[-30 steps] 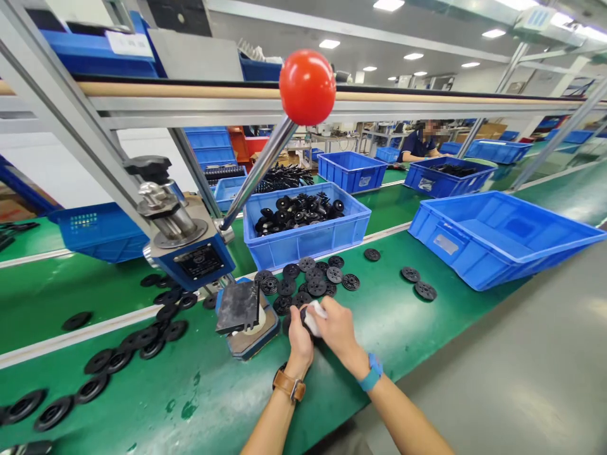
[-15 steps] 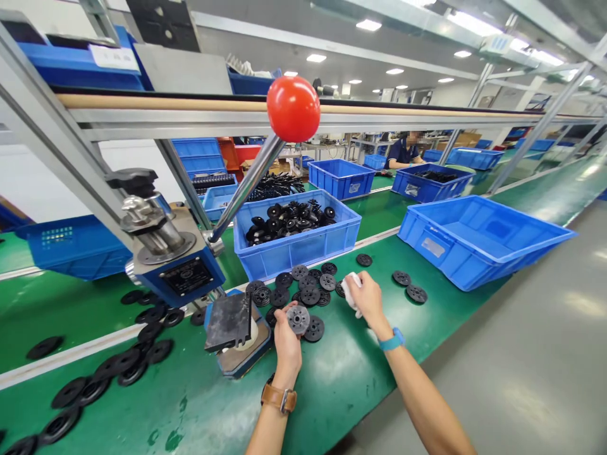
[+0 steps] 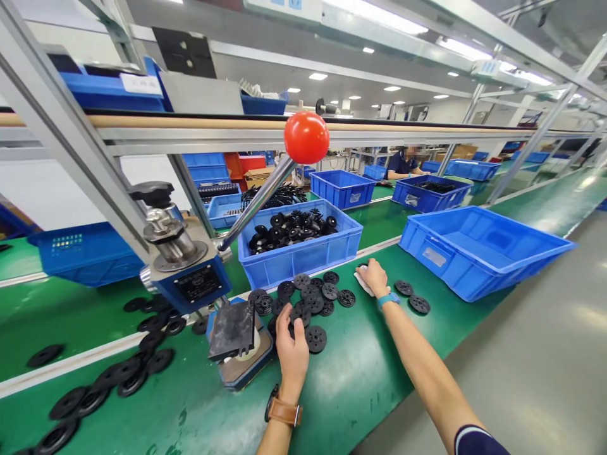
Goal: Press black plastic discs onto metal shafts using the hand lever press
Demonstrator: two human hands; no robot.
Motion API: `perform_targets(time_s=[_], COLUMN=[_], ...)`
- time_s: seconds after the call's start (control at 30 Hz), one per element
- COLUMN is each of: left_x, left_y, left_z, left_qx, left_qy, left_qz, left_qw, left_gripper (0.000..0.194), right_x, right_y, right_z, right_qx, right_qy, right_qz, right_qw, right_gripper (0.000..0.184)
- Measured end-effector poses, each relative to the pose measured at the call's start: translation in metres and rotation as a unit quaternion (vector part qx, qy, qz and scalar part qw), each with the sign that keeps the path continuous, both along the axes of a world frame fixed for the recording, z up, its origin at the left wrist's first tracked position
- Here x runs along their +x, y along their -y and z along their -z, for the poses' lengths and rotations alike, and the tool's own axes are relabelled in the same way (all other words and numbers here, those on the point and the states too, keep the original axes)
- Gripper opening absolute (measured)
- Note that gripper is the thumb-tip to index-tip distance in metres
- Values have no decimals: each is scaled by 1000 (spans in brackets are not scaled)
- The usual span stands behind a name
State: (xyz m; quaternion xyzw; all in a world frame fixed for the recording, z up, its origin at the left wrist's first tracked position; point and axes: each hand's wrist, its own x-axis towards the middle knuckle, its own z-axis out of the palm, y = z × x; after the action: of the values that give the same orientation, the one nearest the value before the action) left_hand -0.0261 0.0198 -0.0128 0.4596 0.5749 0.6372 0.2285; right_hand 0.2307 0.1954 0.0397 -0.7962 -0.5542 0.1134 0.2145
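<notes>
My left hand, a brown-strapped watch on its wrist, is beside the press with thumb and fingers apart. Behind its fingertips lies a loose cluster of black plastic discs, and a single disc lies just right of the thumb. I cannot see anything held in that hand. Farther right, my right hand has its fingers closed on a white cloth, low over the green table. Part of a dark disc shows at its fingertips. Two discs lie to the right of this hand.
A hand press with a red-knobbed lever stands at left. Behind the cluster is a blue bin of black parts; another blue bin is at right. Black rings lie at left. A person sits far back.
The disc has left my left hand, whose fingers have spread. My right hand has moved away from the cluster, right and farther back, with the cloth. The view has shifted slightly.
</notes>
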Motion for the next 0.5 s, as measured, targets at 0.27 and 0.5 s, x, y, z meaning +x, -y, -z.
perform_targets(time_s=[0.27, 0.5], left_x=[10, 15], left_y=[2, 13], left_z=[-5, -26], left_qx=[6, -90], left_qy=[145, 401], left_qz=[116, 296], left_qw=[983, 862], left_gripper=[49, 60], right_x=[-23, -81], right_y=[44, 148], right_z=[-6, -2], right_qx=[82, 144], right_qy=[-38, -115], right_qz=[-185, -442], right_qw=[978, 878], right_gripper=[61, 71])
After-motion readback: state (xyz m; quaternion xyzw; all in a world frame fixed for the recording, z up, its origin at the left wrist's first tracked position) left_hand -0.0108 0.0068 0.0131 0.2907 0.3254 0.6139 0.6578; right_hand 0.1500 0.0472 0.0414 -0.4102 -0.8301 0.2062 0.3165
